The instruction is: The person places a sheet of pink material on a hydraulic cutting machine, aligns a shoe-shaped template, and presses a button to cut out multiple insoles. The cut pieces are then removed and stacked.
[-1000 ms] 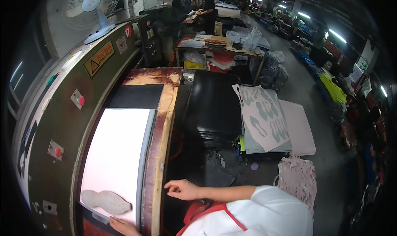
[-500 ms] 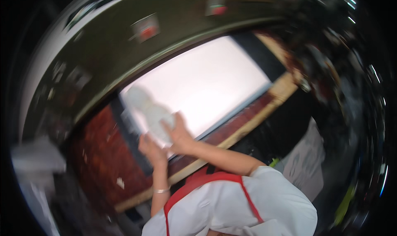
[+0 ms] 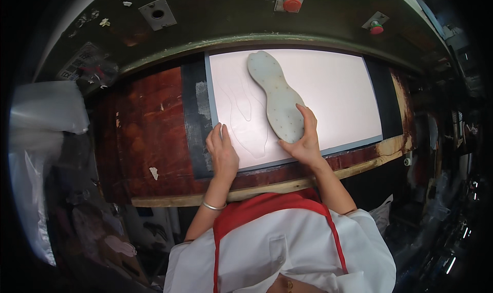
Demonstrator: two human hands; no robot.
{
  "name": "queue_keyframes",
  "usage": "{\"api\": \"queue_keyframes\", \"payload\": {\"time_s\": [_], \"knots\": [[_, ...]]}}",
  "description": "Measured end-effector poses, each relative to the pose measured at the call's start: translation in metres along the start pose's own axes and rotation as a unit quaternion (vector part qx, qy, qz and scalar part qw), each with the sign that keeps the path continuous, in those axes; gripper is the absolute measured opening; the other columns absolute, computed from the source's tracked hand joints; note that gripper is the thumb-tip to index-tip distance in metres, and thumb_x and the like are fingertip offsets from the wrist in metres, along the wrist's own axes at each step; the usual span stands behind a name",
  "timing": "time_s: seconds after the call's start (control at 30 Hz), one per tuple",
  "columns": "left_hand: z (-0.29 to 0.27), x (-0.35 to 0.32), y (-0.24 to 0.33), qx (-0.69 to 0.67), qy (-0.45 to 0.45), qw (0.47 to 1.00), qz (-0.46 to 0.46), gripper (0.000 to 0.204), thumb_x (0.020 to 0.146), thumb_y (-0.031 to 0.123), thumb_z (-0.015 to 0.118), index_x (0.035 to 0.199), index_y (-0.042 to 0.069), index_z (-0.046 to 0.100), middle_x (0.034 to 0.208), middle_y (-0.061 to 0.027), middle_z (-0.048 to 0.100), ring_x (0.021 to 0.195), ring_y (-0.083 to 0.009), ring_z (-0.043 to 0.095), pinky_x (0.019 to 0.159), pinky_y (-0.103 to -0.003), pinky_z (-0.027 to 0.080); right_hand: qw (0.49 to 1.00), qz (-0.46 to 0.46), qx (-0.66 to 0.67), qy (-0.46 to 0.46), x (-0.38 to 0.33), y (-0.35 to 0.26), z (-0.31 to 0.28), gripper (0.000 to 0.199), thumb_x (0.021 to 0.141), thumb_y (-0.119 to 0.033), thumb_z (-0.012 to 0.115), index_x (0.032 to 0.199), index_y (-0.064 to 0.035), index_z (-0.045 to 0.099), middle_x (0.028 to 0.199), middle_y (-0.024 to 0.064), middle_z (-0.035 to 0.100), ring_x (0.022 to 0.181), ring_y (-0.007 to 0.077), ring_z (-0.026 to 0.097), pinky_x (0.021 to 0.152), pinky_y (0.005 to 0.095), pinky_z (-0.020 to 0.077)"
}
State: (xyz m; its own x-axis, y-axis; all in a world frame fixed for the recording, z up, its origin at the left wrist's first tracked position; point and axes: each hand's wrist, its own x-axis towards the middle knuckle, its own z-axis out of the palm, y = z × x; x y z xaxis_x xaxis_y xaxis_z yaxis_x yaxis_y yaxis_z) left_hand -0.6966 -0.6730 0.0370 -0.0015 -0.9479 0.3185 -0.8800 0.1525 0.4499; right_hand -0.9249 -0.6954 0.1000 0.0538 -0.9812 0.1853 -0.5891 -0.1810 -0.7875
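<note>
A pale grey sole-shaped cutting die (image 3: pixel 276 95) lies on a white sheet (image 3: pixel 328 92) spread over a dark cutting board. My right hand (image 3: pixel 304 141) grips the die's near end, fingers curled over its edge. My left hand (image 3: pixel 222 152) rests flat on the sheet's near left corner, fingers together, holding nothing. Faint sole-shaped outlines (image 3: pixel 246 123) are pressed into the sheet between my hands.
The board sits on a worn reddish wooden bed (image 3: pixel 149 134) with a pale wooden front edge (image 3: pixel 287 185). A green machine housing (image 3: pixel 215 15) with red buttons (image 3: pixel 291 4) arches behind. A clear plastic bag (image 3: pixel 41 139) hangs at the left.
My view has swung from the workshop aisle down onto the machine bed. The die has moved rightwards over the sheet, and both hands now lie on the sheet.
</note>
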Motion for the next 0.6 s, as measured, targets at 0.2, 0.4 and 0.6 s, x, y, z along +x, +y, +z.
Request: {"api": "queue_keyframes", "payload": {"time_s": [0.2,0.4,0.6], "knots": [[-0.008,0.007,0.004,0.017,-0.006,1.000,-0.005,0.047,0.075,-0.014,0.049,0.123,-0.011,0.049,0.128,-0.0232,0.043,0.116,-0.0385,0.042,0.100,-0.043,0.037,0.999,-0.024,-0.031,0.017,-0.003,0.026,0.010,0.096,0.058,-0.006,0.078,0.140,-0.0033,0.029,0.138,0.0290,0.027,0.129,0.0465,0.025,0.106,0.0501,0.0269],[-0.017,0.045,0.006,0.041,-0.043,0.998,-0.011,0.046,0.078,-0.010,0.050,0.124,-0.008,0.049,0.128,-0.0226,0.042,0.117,-0.0370,0.040,0.100,-0.044,0.036,0.998,-0.025,-0.058,-0.014,0.027,0.027,0.010,0.101,0.060,-0.012,0.082,0.142,-0.0008,0.024,0.139,0.0296,0.027,0.129,0.0467,0.025,0.106,0.0508,0.0263],[-0.007,0.115,-0.002,0.041,0.014,0.998,-0.049,0.045,0.079,-0.007,0.053,0.123,0.001,0.055,0.119,-0.0206,0.048,0.110,-0.0376,0.044,0.095,-0.044,0.039,0.983,0.017,-0.028,0.181,0.143,0.069,-0.064,0.090,0.077,-0.017,0.073,0.144,0.0035,0.017,0.142,0.0268,0.030,0.131,0.0375,0.032,0.107,0.0447,0.0301]]}}
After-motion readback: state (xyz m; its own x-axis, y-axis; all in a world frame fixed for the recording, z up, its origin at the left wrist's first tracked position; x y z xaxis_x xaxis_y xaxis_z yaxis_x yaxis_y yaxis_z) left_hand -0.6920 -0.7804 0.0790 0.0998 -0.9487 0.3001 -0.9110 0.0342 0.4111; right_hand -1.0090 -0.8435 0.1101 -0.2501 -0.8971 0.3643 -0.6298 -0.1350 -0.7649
